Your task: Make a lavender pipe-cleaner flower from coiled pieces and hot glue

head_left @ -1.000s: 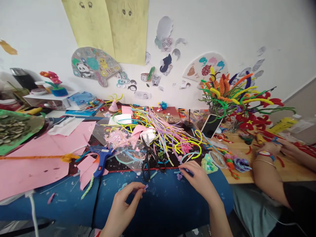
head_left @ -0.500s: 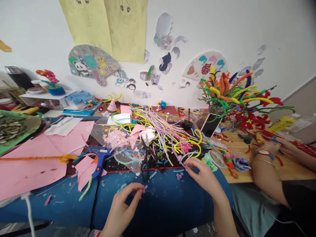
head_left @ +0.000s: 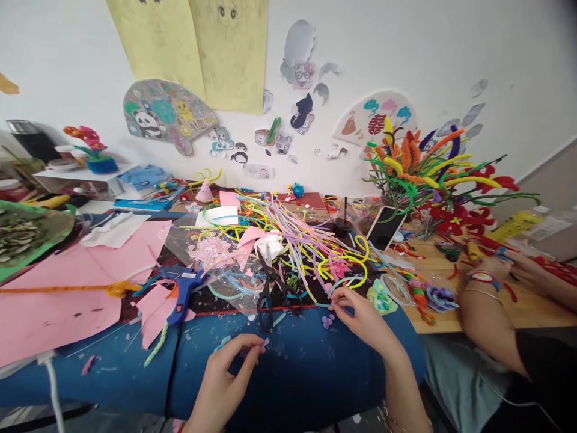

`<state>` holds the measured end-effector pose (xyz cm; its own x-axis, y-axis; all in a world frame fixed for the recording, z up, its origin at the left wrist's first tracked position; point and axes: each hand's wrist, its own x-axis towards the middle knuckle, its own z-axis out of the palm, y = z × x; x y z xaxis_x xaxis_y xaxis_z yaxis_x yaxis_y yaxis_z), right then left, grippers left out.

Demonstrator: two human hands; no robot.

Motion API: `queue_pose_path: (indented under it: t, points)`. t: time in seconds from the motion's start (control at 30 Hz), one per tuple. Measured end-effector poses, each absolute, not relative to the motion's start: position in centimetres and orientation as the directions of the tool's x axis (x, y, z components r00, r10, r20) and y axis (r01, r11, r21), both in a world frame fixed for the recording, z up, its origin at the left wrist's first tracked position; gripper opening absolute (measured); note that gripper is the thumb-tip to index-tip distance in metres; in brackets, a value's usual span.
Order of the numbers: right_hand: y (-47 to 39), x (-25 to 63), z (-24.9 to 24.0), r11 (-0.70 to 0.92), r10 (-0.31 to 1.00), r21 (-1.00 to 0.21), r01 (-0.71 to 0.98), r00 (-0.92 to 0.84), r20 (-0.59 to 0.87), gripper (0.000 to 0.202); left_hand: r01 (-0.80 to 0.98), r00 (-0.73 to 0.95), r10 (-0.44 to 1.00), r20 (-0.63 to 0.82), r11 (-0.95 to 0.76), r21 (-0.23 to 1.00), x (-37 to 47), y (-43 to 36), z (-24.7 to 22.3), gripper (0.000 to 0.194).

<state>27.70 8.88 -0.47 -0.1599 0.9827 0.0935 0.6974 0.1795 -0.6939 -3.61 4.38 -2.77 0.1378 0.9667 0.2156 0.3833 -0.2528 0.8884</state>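
Note:
Low in the middle, my left hand [head_left: 234,373] pinches a small purple piece [head_left: 265,343] between thumb and fingertips over the blue cloth [head_left: 306,373]. My right hand [head_left: 356,313] is closed at the fingertips on the lower end of a purple pipe cleaner [head_left: 321,281] at the front of the tangled pile. Just below those fingertips lies a purple curled cluster [head_left: 328,321]. Black-handled scissors [head_left: 272,288] rest between and beyond my two hands, their handles toward me. Yellow-green pipe cleaners [head_left: 360,264] loop behind my right hand.
A blue glue gun [head_left: 184,294] with a black cord lies left of the scissors, beside pink paper [head_left: 67,294]. A phone [head_left: 386,228] leans near colourful pipe-cleaner flowers [head_left: 415,168]. At the right, another person's arm [head_left: 484,319] rests at the wooden table [head_left: 433,258].
My right hand has shifted slightly left, and its fingertips have moved down the front of the pile. My left hand stays in place with the small purple piece.

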Motion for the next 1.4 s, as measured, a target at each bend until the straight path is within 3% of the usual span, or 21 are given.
queue_pose_path:
  t: [0.6,0.97,1.1,1.2,1.33,1.4]
  points:
    - [8.5,27.3,0.4,0.220,0.969,-0.654,0.724,-0.241,0.058,0.015,0.373,0.134,0.968,0.211,-0.247,0.895,-3.4,4.3,-2.5,0.015]
    - [8.2,27.6,0.3,0.234,0.972,-0.691,0.685,-0.185,0.146,0.019,0.372,0.159,0.973,0.168,-0.217,0.903,-3.0,4.4,-3.1,0.016]
    - [6.0,24.7,0.7,0.224,0.972,-0.798,0.560,-0.074,0.221,0.014,0.323,0.167,0.956,0.241,-0.284,0.903,-2.5,4.2,-2.6,0.011]
    - [3.9,21.1,0.3,0.168,0.983,-0.908,0.384,-0.129,0.127,0.024,0.291,0.215,0.930,0.297,-0.352,0.890,-1.9,3.7,-2.0,0.011]
    - [2.1,17.4,-0.9,0.092,0.993,-0.984,0.152,-0.090,0.079,0.009,0.269,0.217,0.907,0.360,-0.410,0.871,-1.4,3.2,-1.0,0.013]
    - [1.6,16.5,-1.5,0.066,0.997,-0.996,0.058,-0.042,0.064,0.012,0.266,0.208,0.896,0.392,-0.438,0.859,-1.3,3.0,-0.6,0.013]
